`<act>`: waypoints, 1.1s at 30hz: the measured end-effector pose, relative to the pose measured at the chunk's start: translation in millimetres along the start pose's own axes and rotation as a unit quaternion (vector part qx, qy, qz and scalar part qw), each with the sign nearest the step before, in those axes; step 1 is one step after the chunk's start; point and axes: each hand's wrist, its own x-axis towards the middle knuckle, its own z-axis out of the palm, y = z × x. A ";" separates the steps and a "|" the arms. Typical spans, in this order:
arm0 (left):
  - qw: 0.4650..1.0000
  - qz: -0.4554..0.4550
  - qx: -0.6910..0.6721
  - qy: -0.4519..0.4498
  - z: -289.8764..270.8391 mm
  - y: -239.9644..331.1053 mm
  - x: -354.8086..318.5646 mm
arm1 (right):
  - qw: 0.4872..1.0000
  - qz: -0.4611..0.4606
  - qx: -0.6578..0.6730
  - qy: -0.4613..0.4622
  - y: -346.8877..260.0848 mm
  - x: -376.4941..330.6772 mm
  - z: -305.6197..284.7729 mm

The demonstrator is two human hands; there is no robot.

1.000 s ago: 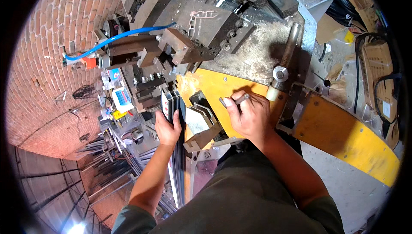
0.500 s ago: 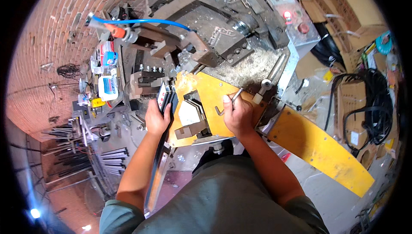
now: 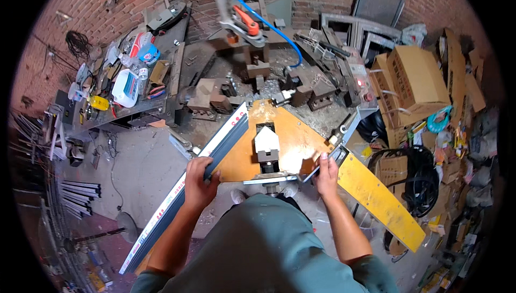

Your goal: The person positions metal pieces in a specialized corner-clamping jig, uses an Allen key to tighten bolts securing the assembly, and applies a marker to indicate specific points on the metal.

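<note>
Long profile [image 3: 167, 212] lies along the left edge of the yellow plate [image 3: 295, 134], far end near the plate's tip, near end running down to the left of my forearm; can't tell if it's seated flush, or if it's 1 piece or 2 nested. My left hand [image 3: 200, 184] has its fingers wrapped round it about mid-length; my right hand [image 3: 326, 176] has its fingers closed on a thin metal rod [image 3: 310, 176], free end near the plate's lower right; rest of the rod is hidden in my grip.

Status, my read: profile is placed, roughly lined up; held by hand only, no clamp visibly pressing on it; securing it looks undone; rod isn't in any fastener I can see, so its job is either finished or not begun, can't tell which. White block [image 3: 267, 141] sits in the plate's slot; orange lever [image 3: 247, 21] and blue hose [image 3: 269, 24] are beyond, well apart from both hands.
</note>
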 end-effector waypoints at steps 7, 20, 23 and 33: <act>0.985 0.012 -0.150 -0.086 -54.8 20.3 0.2 | 0.996 -0.037 0.010 -0.076 -95.2 -62.0 104.9; 0.673 -0.306 -0.662 -0.125 -21.7 48.4 36.8 | 0.921 -0.316 -0.047 -0.224 -152.7 -75.8 130.8; 0.699 -0.295 -0.645 -0.089 -19.6 54.7 55.5 | 0.931 -0.276 -0.032 -0.236 -150.8 -55.5 122.9; 0.941 0.036 -0.279 -0.189 -1.1 63.1 148.1 | 0.941 -0.298 -0.132 -0.096 -95.6 15.9 95.6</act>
